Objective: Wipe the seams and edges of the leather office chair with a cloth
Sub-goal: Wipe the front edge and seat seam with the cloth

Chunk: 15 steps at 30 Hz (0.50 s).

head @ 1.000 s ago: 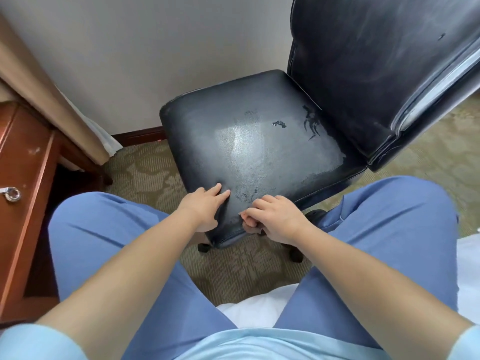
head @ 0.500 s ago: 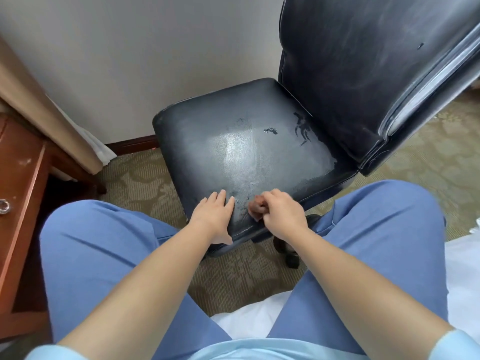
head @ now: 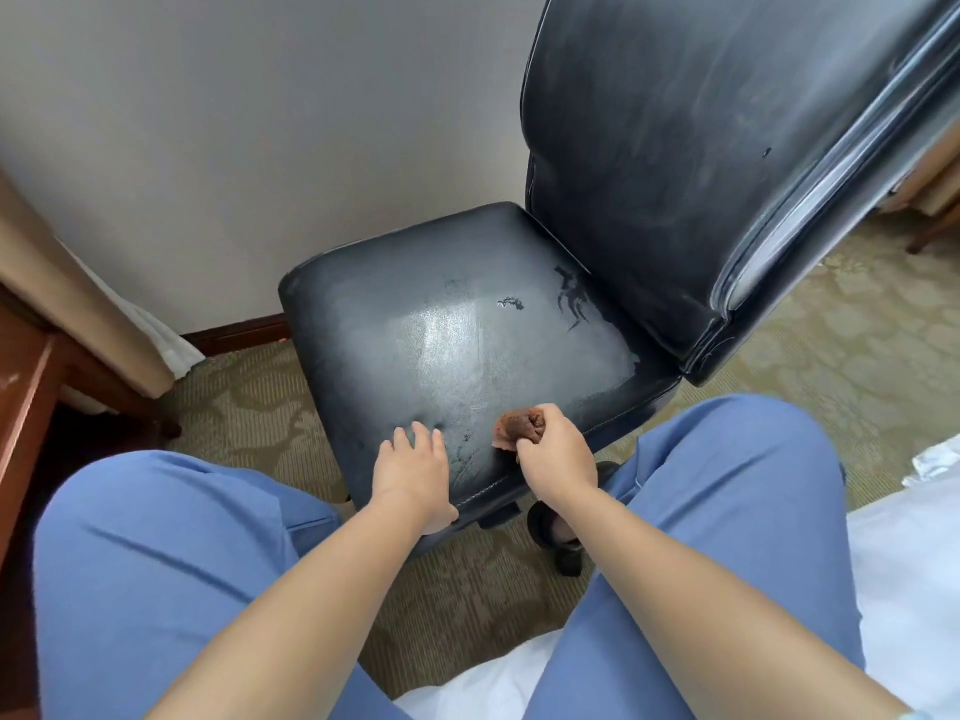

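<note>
**Cloth at the near seam of the seat**

Chair [head: 519, 314] of black leather stands close against a pale wall [head: 234, 122], seat toward the viewer, backrest [head: 701, 148] rising at the right and angled across the frame. Seat surface is worn: dull grey sheen over the middle, small flaked patches near the junction with the backrest. A stitched seam [head: 483, 493] runs along the near edge of the cushion.

Right hand [head: 556, 454] is over the near right part of the seat, fingers curled round a small bunched brown cloth [head: 519, 426]. Cloth sticks out to the left of the fist and touches the leather just above the stitched seam.

Left hand [head: 415, 470] lies flat on the seat just beside it, palm down, fingers straight and slightly spread, holding nothing. Its heel sits on the near edge, thumb hanging over the front of the cushion. The two hands are near but apart.

Both forearms are bare. Knees in blue trousers [head: 156, 563] flank the chair on either side. White bedding [head: 909, 563] lies at the lower right. Patterned green-beige carpet [head: 857, 345] covers the floor; one black caster [head: 556, 537] shows beneath the seat. Reddish wooden furniture [head: 26, 407] stands at the left edge, with a beige curtain [head: 78, 314] hanging behind it.
</note>
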Each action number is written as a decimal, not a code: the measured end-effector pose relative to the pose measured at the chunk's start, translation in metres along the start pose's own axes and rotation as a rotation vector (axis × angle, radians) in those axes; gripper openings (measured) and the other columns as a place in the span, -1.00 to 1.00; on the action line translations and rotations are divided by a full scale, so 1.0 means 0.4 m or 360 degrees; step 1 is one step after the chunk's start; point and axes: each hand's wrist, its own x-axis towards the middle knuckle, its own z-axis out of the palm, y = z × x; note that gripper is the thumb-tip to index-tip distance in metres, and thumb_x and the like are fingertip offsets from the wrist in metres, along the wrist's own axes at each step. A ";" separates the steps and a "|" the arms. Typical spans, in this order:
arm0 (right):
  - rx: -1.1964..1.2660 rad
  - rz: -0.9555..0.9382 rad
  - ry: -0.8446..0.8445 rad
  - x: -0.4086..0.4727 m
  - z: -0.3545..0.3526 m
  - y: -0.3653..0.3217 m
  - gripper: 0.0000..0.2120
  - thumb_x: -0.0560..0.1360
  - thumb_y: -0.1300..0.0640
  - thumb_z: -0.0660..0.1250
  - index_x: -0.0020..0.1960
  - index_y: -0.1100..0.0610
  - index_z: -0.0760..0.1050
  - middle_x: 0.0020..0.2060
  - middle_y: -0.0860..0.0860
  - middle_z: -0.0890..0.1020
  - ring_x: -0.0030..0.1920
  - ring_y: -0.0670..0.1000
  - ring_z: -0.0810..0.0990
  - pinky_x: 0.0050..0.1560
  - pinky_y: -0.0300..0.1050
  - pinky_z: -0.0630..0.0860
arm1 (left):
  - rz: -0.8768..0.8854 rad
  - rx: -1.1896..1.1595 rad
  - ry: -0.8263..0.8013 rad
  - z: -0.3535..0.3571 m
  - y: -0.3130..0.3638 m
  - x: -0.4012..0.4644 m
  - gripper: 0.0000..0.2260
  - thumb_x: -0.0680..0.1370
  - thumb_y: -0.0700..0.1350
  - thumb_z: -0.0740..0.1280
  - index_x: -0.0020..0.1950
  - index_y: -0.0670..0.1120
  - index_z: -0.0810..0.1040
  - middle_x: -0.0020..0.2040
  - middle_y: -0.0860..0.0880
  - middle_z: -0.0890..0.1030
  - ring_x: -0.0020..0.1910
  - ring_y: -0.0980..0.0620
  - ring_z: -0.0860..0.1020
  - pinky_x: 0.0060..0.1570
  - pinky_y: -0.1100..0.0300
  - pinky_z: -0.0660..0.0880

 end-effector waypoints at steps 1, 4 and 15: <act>0.0054 0.0022 -0.0001 0.002 -0.005 -0.002 -0.69 0.49 0.15 0.23 0.23 0.04 0.40 0.13 0.03 0.55 0.12 0.09 0.51 0.14 0.00 0.47 | -0.0013 0.0014 -0.0014 -0.005 0.001 0.000 -0.10 0.51 0.25 0.28 0.57 -0.20 -0.13 0.56 -0.24 -0.02 0.52 -0.28 0.06 0.45 -0.11 0.15; 0.0167 0.0059 0.0023 0.005 -0.020 -0.004 -0.70 0.49 0.14 0.25 0.22 0.03 0.42 0.11 0.01 0.57 0.11 0.08 0.53 0.14 -0.02 0.47 | -0.0039 0.0010 -0.0031 -0.020 -0.008 0.006 -0.11 0.46 0.21 0.34 0.57 -0.18 -0.05 0.53 -0.18 0.12 0.45 -0.20 0.23 0.32 -0.10 0.30; 0.0318 0.0029 0.0052 0.015 -0.078 -0.026 -0.69 0.47 0.15 0.27 0.21 0.01 0.45 0.05 -0.02 0.61 0.04 0.07 0.56 0.08 -0.05 0.51 | 0.0052 -0.0248 -0.0040 -0.079 -0.058 0.022 -0.68 0.58 0.01 0.20 0.30 -0.05 0.39 0.23 -0.04 0.40 0.21 -0.08 0.45 -0.06 0.06 0.39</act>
